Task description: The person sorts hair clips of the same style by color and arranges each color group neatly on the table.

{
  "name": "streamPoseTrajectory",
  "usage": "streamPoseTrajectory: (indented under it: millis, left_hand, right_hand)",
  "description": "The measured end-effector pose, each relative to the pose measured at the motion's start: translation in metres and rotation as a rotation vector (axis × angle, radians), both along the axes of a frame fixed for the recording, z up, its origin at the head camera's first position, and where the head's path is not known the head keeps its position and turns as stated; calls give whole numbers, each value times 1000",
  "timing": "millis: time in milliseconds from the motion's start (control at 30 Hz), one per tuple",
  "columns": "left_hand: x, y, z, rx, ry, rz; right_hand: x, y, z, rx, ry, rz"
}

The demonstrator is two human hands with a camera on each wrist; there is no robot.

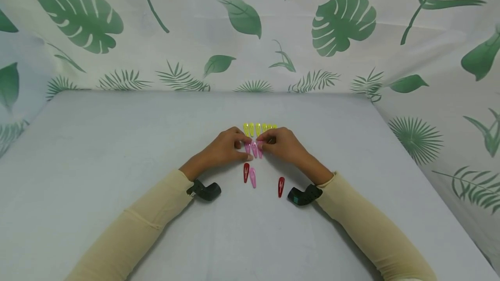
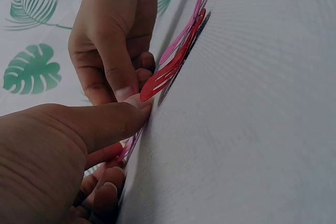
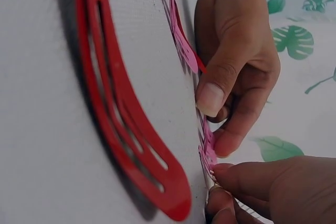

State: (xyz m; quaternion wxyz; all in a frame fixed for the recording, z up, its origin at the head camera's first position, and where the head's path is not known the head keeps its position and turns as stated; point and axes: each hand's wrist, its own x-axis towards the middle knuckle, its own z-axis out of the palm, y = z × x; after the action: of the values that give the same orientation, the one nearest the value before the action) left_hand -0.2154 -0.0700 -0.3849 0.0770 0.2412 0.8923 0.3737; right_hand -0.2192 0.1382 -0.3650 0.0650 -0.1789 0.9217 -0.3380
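Observation:
Three pink snap hair clips (image 1: 254,149) lie side by side between the hands in the head view. My left hand (image 1: 225,147) holds the leftmost one, its index finger near the top end and thumb near the bottom. On the right, my right hand (image 1: 283,144) pinches the rightmost pink clip (image 3: 211,157) between thumb and index finger. Nearer me lie a red hair clip (image 1: 246,172) and another pink clip (image 1: 253,178), close together. A second red clip (image 1: 281,187) lies apart, by the right wrist. The fingers hide parts of the held clips.
Just beyond the hands runs a row of several yellow hair clips (image 1: 258,129), partly covered by the right hand. A pale cloth covers the table (image 1: 117,142). Leaf-printed curtain (image 1: 273,21) hangs behind and at the sides. Each wrist bears a black camera (image 1: 208,191).

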Motion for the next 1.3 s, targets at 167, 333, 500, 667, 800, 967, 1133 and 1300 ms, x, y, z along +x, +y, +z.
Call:
streamPoseTrajectory:
  millis: [167, 333, 500, 667, 800, 967, 1133, 1300]
  left_hand:
    - [0, 0, 1, 3, -1, -1]
    - [1, 0, 2, -3, 0, -3]
    - [1, 1, 2, -8, -8, -2]
    - [1, 1, 3, -10, -14, 7]
    - [1, 1, 1, 6, -10, 10]
    - [0, 5, -3, 26, 8, -23]
    - [0, 8, -2, 14, 22, -34]
    - [1, 2, 1, -12, 1, 14]
  right_hand:
    - [0, 1, 2, 5, -5, -9]
    - [3, 3, 3, -2, -26, -20]
    - [10, 8, 3, -27, -38, -20]
    - [15, 14, 2, -80, -41, -6]
    - [19, 18, 3, -114, -35, -8]
    - [27, 23, 4, -141, -57, -22]
    - [34, 25, -2, -181, -63, 14]
    - [39, 16, -1, -212, -89, 82]
